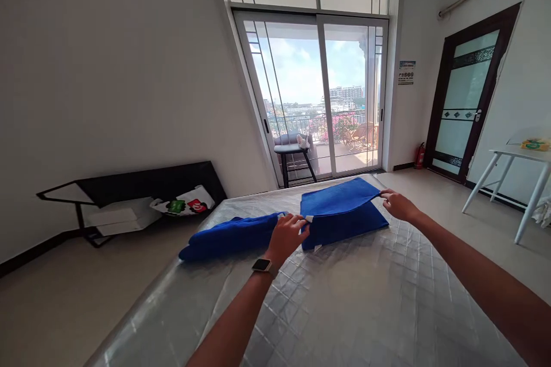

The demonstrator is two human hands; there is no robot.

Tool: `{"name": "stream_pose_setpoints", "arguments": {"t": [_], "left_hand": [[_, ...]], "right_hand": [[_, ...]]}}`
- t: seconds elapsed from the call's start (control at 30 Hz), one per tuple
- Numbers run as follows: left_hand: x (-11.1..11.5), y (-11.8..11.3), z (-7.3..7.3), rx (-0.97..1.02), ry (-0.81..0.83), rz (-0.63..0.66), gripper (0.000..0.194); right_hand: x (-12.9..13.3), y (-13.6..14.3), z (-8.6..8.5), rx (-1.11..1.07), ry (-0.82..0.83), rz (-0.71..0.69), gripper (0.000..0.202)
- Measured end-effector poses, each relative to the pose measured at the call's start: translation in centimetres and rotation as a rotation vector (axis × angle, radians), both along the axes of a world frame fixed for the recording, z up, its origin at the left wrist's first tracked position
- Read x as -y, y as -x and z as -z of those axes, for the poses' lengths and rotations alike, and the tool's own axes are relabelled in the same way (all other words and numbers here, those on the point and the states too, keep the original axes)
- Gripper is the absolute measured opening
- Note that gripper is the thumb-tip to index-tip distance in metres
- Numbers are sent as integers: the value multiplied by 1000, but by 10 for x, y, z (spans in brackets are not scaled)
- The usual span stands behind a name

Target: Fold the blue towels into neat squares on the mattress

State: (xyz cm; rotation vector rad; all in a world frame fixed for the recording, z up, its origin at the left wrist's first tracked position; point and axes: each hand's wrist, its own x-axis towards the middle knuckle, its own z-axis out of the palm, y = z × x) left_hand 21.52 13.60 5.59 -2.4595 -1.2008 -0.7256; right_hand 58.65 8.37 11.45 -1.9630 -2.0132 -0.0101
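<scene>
A blue cloth (340, 198) lies folded on a mattress (344, 298) wrapped in clear plastic, its upper layer lifted along the near edge. My left hand (289, 235), with a watch on the wrist, pinches the near left corner by a white tag. At the right corner, my right hand (398, 205) grips the same raised layer between closed fingers. Beside it on the left, a second blue cloth (235, 236) rests in a thick, loosely folded pile, partly behind my left hand.
Beyond the mattress stand a black stool (291, 150) and a sliding glass door (318, 97). A black rack (150, 180) with a white bag (185, 205) is at the left. On the right are a white table (520, 155) and a red fire extinguisher (419, 156).
</scene>
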Motion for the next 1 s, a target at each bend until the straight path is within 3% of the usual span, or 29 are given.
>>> {"name": "stream_pose_setpoints", "arguments": {"t": [0.1, 0.17, 0.23, 0.4, 0.53, 0.73, 0.87, 1.0], "left_hand": [[8, 5, 52, -38, 102, 67, 18], [10, 9, 67, -39, 118, 94, 19], [10, 12, 69, -63, 106, 115, 20], [11, 18, 63, -117, 90, 147, 24], [15, 16, 66, -103, 92, 85, 23], [20, 12, 64, -101, 193, 58, 33], [37, 12, 64, -9, 279, 42, 38], [70, 27, 62, -6, 349, 4, 38]], "right_hand": [[10, -3, 57, 17, 162, -34, 39], [14, -6, 78, 25, 178, -34, 37], [17, -8, 86, 50, 154, -27, 36], [21, -8, 81, 137, 128, 2, 36], [22, -7, 81, 127, 136, 17, 36], [30, -6, 81, 74, 168, -12, 43], [56, 1, 71, 60, 95, -25, 40], [97, 20, 55, 11, -19, -38, 35]]}}
